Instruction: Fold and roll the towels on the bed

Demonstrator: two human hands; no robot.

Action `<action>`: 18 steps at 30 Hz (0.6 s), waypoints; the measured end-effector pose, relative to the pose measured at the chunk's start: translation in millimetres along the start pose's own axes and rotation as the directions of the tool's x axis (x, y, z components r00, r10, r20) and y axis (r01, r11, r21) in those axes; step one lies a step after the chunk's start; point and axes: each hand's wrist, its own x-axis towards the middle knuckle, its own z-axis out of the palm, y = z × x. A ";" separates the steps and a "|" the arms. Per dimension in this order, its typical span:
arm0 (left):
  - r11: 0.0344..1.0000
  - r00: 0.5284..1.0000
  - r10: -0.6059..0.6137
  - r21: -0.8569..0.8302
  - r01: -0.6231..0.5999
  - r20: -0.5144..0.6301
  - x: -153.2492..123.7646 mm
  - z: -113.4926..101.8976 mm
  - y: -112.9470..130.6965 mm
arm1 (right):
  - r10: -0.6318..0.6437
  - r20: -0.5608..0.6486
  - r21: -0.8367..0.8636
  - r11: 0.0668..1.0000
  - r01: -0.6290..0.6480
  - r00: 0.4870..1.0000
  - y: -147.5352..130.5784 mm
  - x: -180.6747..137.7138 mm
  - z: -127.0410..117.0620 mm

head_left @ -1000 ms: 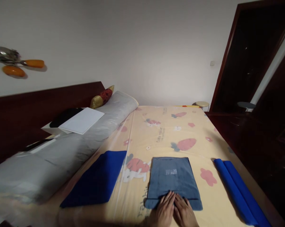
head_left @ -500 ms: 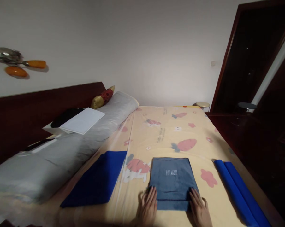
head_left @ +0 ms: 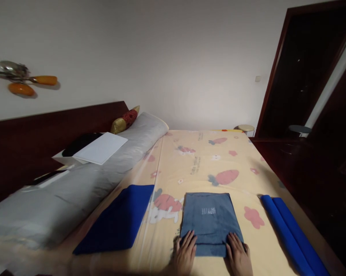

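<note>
A folded grey-blue cloth [head_left: 209, 222] with white "HAPPY LIFE" lettering lies flat on the bed, a crease running across its near part. My left hand [head_left: 186, 253] rests on its near left corner, fingers stretched out. On the near right side, my right hand [head_left: 238, 253] lies with its fingers extended over the cloth's edge. Neither hand grips anything. To the left is a flat dark blue cloth [head_left: 122, 220]. Over on the right lies a bright blue rolled or folded piece [head_left: 293, 234] made of two long parallel parts.
A cream patterned sheet [head_left: 190, 172] covers the bed. Along the headboard [head_left: 60, 126] runs a long grey bolster-like bundle [head_left: 83, 191], with a white panel [head_left: 102, 147] on top and a red-gold cushion [head_left: 125, 119] behind. Stools [head_left: 246, 127] stand beyond the bed by the dark doorway [head_left: 302, 76].
Both hands have slid inward over the grey-blue cloth, the left one to the right and the right one slightly to the left. The cloth stays in place.
</note>
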 end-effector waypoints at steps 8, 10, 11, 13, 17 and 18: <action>0.996 0.996 0.076 -0.048 -0.078 -0.043 19.7 23.6 46.1 | -0.224 0.300 0.219 0.962 0.162 0.927 -52.3 24.8 -3.3; 0.998 0.998 0.061 -0.032 -0.062 -0.035 18.0 23.1 37.6 | -0.177 0.285 0.182 0.975 0.128 0.942 -45.3 26.7 -3.1; 0.999 0.999 0.042 -0.016 -0.043 -0.020 15.1 21.8 29.1 | -0.141 0.270 0.150 0.983 0.103 0.953 -37.5 26.6 -3.2; 0.999 0.999 -0.037 0.027 0.037 -0.003 7.0 18.2 9.4 | -0.053 0.240 0.081 0.996 0.035 0.969 -19.3 24.8 -3.7; 0.977 0.980 -0.201 0.079 0.200 0.004 -1.8 13.0 -6.8 | 0.081 0.204 0.020 0.996 -0.087 0.976 -6.8 21.0 -5.8; 0.978 0.980 -0.199 0.069 0.197 0.016 -0.3 12.4 -2.6 | 0.068 0.213 0.041 0.996 -0.079 0.975 -12.1 20.9 -6.3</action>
